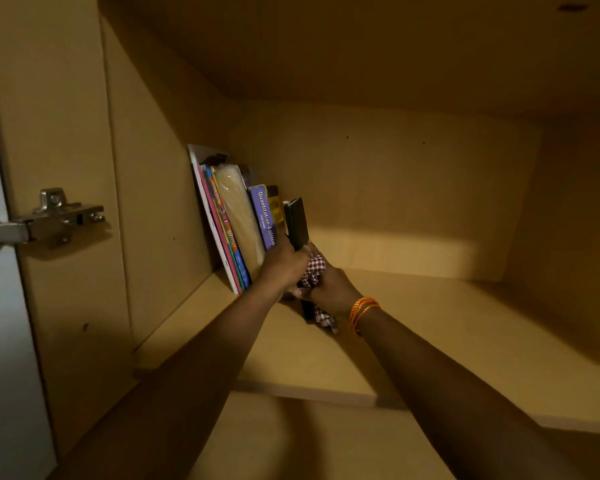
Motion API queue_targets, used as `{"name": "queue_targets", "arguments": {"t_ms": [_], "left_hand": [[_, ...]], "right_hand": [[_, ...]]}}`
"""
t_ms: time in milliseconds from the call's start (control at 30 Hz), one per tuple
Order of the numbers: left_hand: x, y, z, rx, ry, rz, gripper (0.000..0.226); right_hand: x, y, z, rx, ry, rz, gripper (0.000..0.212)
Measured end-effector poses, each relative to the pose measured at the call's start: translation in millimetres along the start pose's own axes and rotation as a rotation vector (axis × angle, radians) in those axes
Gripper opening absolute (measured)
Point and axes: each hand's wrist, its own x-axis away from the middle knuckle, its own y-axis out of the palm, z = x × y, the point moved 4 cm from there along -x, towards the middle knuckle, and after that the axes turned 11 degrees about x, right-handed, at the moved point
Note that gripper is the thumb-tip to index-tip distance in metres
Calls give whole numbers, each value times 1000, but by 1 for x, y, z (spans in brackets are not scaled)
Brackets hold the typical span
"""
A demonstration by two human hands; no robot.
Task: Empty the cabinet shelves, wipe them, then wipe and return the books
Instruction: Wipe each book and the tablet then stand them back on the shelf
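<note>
Heads up, you've got both hands crowded on one spot rn. Your left hand [284,263] is wrapped round the bottom of the black book [298,223], which stands upright at the right end of the row of books [236,220] against the cabinet's left wall, on the shelf [413,327]. Your right hand [326,287] is bunched tight on the checked cloth [314,271], pressed right up against that book.

Stuff that could bite you imo:
- Nothing props the row on its right side except the black book + your hands. Let go too fast and the books prob tip over to the right like dominoes.
- A tail of the cloth hangs down onto the shelf by the book's base. Pull away w/o checking and it might snag and drag the book out.
- The black book looks slim and slick, so a one-hand hold could slip.
</note>
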Motion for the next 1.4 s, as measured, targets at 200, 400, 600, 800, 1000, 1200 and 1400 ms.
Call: {"name": "queue_targets", "arguments": {"t_ms": [200, 400, 600, 800, 1000, 1200, 1400], "left_hand": [[-25, -6, 0, -512, 189, 65, 31], [-42, -11, 0, -652, 246, 170, 40], [-43, -19, -9, -585, 305, 221, 64], [-39, -13, -10, -907, 357, 86, 50], [-42, -10, -17, -841, 331, 62, 41], [-43, -3, -15, -745, 239, 45, 55], [-37, 1, -14, -729, 202, -14, 69]], "right_hand": [[-26, 4, 15, -86, 48, 35, 101], [-51, 20, 19, -166, 57, 35, 101], [-59, 22, 20, -129, 68, 1, 99], [-57, 17, 18, -89, 47, -78, 79], [-43, 4, 18, -165, 86, -6, 42], [-27, -29, 25, -239, 197, 319, 29], [-14, -44, 33, -471, 315, 370, 25]]}}
